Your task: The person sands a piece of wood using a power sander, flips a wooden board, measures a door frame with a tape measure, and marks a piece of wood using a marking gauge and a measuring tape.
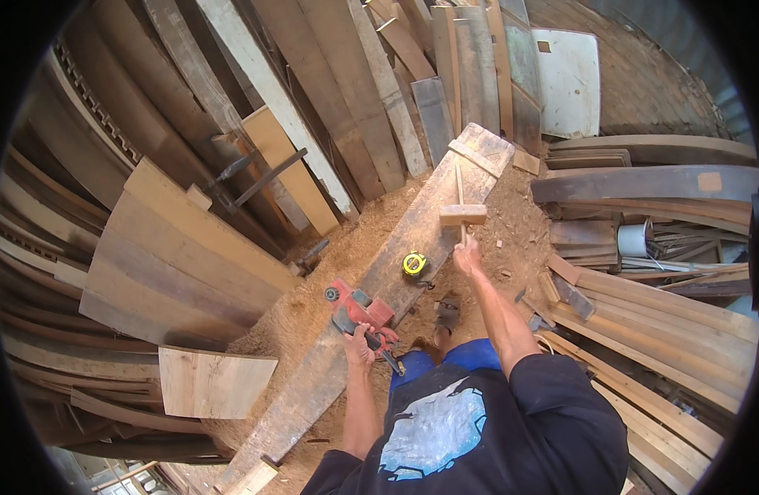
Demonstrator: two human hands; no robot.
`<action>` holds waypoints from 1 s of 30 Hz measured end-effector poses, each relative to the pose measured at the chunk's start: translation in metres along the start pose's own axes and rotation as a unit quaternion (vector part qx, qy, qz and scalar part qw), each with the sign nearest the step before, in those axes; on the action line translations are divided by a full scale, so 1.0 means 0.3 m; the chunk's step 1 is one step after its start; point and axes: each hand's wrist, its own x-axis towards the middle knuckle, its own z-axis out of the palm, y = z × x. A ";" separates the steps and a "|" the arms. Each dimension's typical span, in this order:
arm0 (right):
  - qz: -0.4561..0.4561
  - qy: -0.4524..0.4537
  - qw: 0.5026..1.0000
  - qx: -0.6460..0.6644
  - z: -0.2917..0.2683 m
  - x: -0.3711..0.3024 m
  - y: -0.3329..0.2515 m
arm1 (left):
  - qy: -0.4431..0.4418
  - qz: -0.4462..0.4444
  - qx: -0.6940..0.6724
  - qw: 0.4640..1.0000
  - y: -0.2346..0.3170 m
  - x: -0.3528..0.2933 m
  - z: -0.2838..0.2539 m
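My left hand [359,346] is closed round the black handle of a red electric planer [365,312], at the left edge of a long wooden bench plank [408,219]. Farther off, my right hand [469,256] grips a wooden tool [464,215] by its thin stem. A block sits crosswise on that stem, much like a marking gauge, and the stem runs on beyond the block over the plank. Between my hands a yellow tape measure [413,263] lies on the plank. The exact grip of my right fingers is partly hidden.
A wooden cleat [477,158] crosses the plank's far end. Shavings [330,264] cover the floor on both sides. Boards lean at the left and back, one wide panel [165,256] with a clamp [239,177] near it. Stacked lumber [660,322] and a white bucket [633,240] stand right.
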 end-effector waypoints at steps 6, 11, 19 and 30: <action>0.007 -0.022 1.000 0.021 0.059 -0.011 -0.030 | -0.034 -0.067 0.047 0.996 0.046 -0.019 0.041; 0.040 -0.063 0.997 -0.014 0.040 -0.079 0.058 | -0.042 0.043 0.236 0.970 0.063 -0.034 0.062; 0.043 -0.062 0.996 -0.038 -0.194 -0.260 0.216 | 0.003 0.338 0.453 0.825 0.226 -0.036 0.024; -0.197 -0.165 0.873 -0.413 -0.484 -0.220 0.807 | -0.671 0.440 -0.040 0.596 0.765 -0.910 1.097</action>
